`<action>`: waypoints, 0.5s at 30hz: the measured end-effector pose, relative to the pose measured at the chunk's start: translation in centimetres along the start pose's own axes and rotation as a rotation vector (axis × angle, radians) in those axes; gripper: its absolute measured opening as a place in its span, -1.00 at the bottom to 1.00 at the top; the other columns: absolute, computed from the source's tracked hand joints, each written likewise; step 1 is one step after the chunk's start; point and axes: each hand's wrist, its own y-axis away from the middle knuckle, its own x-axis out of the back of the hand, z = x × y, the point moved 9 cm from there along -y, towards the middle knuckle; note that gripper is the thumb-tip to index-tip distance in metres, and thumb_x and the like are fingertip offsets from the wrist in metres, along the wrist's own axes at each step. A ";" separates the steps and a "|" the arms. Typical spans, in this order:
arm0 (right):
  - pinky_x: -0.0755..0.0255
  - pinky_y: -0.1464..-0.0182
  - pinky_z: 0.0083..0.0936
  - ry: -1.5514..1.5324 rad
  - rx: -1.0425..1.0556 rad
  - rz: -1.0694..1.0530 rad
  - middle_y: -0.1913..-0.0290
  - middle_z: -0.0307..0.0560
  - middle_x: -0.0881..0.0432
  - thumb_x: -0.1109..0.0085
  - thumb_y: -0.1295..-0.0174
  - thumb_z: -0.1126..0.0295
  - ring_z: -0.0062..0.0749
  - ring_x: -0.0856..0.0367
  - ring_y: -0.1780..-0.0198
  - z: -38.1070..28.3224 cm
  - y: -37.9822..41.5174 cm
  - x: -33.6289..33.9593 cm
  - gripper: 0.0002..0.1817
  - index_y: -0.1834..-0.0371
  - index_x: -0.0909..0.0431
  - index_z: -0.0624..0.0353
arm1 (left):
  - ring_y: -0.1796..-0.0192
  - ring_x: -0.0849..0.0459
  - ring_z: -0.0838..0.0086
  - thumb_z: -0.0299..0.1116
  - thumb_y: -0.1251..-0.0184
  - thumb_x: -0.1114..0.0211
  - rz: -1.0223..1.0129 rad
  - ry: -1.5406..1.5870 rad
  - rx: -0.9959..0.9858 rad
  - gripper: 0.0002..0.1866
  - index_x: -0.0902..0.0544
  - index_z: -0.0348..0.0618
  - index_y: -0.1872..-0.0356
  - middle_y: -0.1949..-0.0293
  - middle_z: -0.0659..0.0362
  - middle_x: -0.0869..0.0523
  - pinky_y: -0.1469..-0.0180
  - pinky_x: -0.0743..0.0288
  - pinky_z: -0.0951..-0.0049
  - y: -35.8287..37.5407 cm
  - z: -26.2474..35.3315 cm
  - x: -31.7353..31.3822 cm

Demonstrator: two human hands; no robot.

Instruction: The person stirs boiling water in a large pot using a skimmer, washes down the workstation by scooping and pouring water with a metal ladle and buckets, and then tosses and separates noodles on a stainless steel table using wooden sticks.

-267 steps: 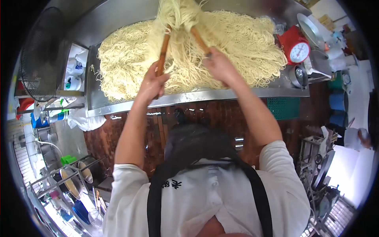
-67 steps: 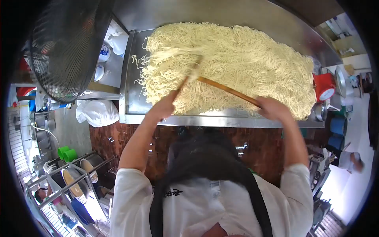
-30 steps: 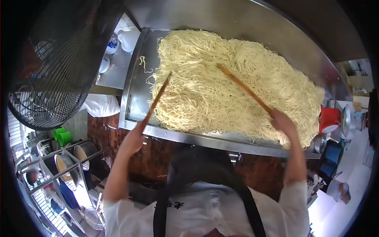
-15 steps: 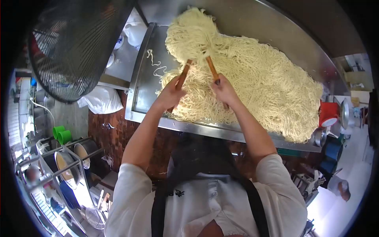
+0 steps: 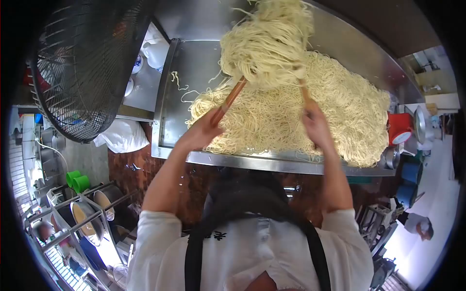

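Pale noodles lie heaped in a wide metal tray. My left hand is closed around a reddish-brown wooden stick, whose far end runs into a raised clump of noodles. In my right hand, fingers wrapped and slightly blurred, is a second wooden stick; its tip meets the right side of the same clump. That clump hangs above the back of the heap, with loose strands trailing off its upper edge.
A large black wire-guarded fan juts in at upper left. Below it sits a white bag. Green cups and a metal rack with pots stand at left. At right are a red container and another person.
The noodle clump has moved up and to the right, and looks larger and looser. My right hand has shifted right, so my hands are wider apart. The other person shows more clearly.
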 end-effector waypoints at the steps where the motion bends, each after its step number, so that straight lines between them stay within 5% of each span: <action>1: -0.46 -0.05 -0.17 0.081 -0.046 0.030 0.16 0.17 -0.63 -0.11 -0.25 0.51 0.10 -0.61 0.05 2.7 2.8 3.4 -0.62 -0.15 -0.48 0.34 | 0.39 -0.60 0.49 -0.38 -0.29 -0.36 -0.079 -0.135 0.292 -0.31 -0.32 -0.19 -0.44 0.30 0.16 -0.60 0.33 -0.50 0.37 3.2 -3.4 1.1; 2: -0.46 0.01 -0.17 0.139 -0.321 -0.121 0.19 0.19 -0.62 -0.13 -0.26 0.48 0.08 -0.61 0.10 5.7 6.4 6.9 -0.67 -0.08 -0.50 0.35 | 0.26 -0.66 0.42 -0.37 -0.28 -0.36 -0.018 -0.236 0.088 -0.32 -0.35 -0.17 -0.44 0.22 0.11 -0.65 0.18 -0.55 0.34 6.1 -6.5 2.7; 4: -0.42 0.15 -0.17 0.360 -0.646 -0.291 0.23 0.19 -0.60 -0.15 -0.26 0.46 0.02 -0.60 0.19 8.8 14.1 13.6 -0.77 0.04 -0.53 0.30 | 0.14 -0.63 0.43 -0.43 -0.28 -0.35 -0.137 -0.204 0.441 -0.36 -0.39 -0.13 -0.41 0.17 0.13 -0.65 0.07 -0.52 0.33 13.7 -7.9 4.5; 5: -0.45 0.07 -0.19 0.365 -0.676 -0.376 0.18 0.22 -0.61 -0.15 -0.25 0.48 0.03 -0.62 0.13 10.0 16.8 15.0 -0.70 -0.05 -0.54 0.29 | 0.03 -0.65 0.34 -0.42 -0.29 -0.34 -0.104 -0.149 0.365 -0.36 -0.39 -0.13 -0.42 0.11 0.07 -0.67 -0.05 -0.51 0.29 16.0 -9.3 4.9; 7: -0.46 -0.08 -0.18 0.217 -0.443 -0.359 0.07 0.27 -0.62 -0.16 -0.23 0.47 0.08 -0.62 0.01 9.5 16.5 12.3 -0.60 -0.16 -0.54 0.28 | -0.06 -0.68 0.20 -0.41 -0.30 -0.29 -0.043 -0.184 0.263 -0.37 -0.37 -0.14 -0.41 0.04 -0.04 -0.68 -0.14 -0.51 0.25 15.3 -10.7 4.2; 9: -0.43 -0.20 -0.12 0.249 -0.389 -0.354 -0.05 0.33 -0.61 -0.08 -0.25 0.45 0.23 -0.57 -0.15 16.7 12.9 3.1 -0.53 -0.27 -0.46 0.27 | -0.04 -0.70 0.11 -0.40 -0.32 -0.25 0.048 -0.370 0.190 -0.40 -0.36 -0.16 -0.40 0.02 -0.12 -0.69 -0.10 -0.53 0.24 8.8 -11.6 1.7; 11: -0.47 0.01 -0.06 0.156 -0.219 -0.249 0.18 0.31 -0.61 -0.09 -0.31 0.38 0.22 -0.61 0.09 15.5 4.0 -6.3 -0.71 -0.04 -0.46 0.30 | -0.04 -0.68 -0.09 -0.40 -0.32 -0.22 0.011 -0.289 0.299 -0.39 -0.31 -0.18 -0.40 0.01 -0.22 -0.68 -0.07 -0.54 0.11 -0.5 -12.2 -1.9; 12: -0.48 0.12 -0.10 0.008 -0.261 -0.257 0.29 0.26 -0.58 -0.07 -0.37 0.33 0.12 -0.61 0.23 13.6 0.3 -9.3 -0.76 0.07 -0.45 0.29 | 0.16 -0.71 -0.03 -0.39 -0.32 -0.25 0.164 -0.243 -0.169 -0.39 -0.31 -0.19 -0.40 0.17 -0.14 -0.69 0.09 -0.56 0.08 -4.7 -10.0 -3.0; 13: -0.47 0.18 -0.16 -0.068 -0.275 -0.222 0.33 0.17 -0.56 -0.11 -0.37 0.34 -0.01 -0.58 0.28 11.5 -1.9 -10.0 -0.77 0.08 -0.44 0.27 | 0.23 -0.68 0.13 -0.39 -0.31 -0.29 0.025 -0.076 0.241 -0.35 -0.31 -0.20 -0.42 0.23 -0.04 -0.65 0.14 -0.55 0.15 -5.6 -5.2 -4.0; 15: -0.46 0.22 -0.19 -0.092 -0.303 -0.196 0.35 0.12 -0.55 -0.12 -0.38 0.35 -0.10 -0.57 0.32 10.6 0.8 -9.9 -0.79 0.07 -0.43 0.25 | 0.25 -0.62 0.32 -0.39 -0.29 -0.31 0.021 -0.015 0.167 -0.31 -0.31 -0.18 -0.45 0.25 0.04 -0.62 0.11 -0.52 0.28 -4.8 -7.4 -5.8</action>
